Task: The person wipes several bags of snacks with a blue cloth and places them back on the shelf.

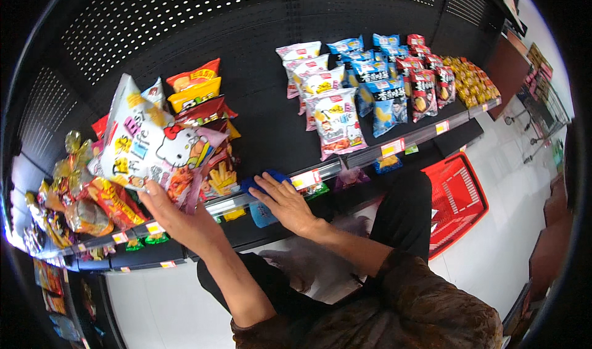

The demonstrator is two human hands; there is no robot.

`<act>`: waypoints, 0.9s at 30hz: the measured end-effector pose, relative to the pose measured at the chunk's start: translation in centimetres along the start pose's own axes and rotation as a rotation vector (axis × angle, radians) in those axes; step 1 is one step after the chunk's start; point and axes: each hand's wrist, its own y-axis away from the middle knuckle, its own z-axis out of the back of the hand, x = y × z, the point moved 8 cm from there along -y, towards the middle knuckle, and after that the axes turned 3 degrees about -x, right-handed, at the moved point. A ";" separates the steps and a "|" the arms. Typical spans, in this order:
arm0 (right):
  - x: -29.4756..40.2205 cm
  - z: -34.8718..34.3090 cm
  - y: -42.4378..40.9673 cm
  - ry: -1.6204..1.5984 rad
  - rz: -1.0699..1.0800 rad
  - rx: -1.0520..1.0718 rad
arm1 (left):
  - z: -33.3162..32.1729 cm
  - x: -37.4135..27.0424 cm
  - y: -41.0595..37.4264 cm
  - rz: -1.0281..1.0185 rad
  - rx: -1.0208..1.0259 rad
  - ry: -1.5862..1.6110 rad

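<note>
My left hand (187, 224) holds a white snack bag (138, 141) with a cartoon cat on it, tilted above other bags at the left of the black shelf (263, 118). Under my right hand (291, 205) is a blue cloth (247, 184), pressed flat at the shelf's front edge. Red and yellow snack bags (196, 94) stand behind the held bag, partly hidden by it. To the right stands a row of similar white snack bags (335, 118).
Blue bags (388, 101), red bags (423, 92) and gold-wrapped items (471, 83) fill the shelf's right end. Wrapped bread (90, 217) lies at the left. Price tags (305, 179) line the front rail. A red shopping basket (481, 205) sits on the floor near my knee.
</note>
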 end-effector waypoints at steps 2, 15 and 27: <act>-0.8 0.0 0.8 -0.002 -0.005 -0.006 | -0.3 -0.6 0.0 -0.003 0.008 -0.070; -7.6 6.0 6.2 -0.128 -0.049 -0.139 | -4.2 -0.2 0.7 0.286 0.051 0.773; -10.2 9.2 10.3 -0.654 -0.390 -0.322 | -11.5 -2.7 5.4 0.570 0.489 0.929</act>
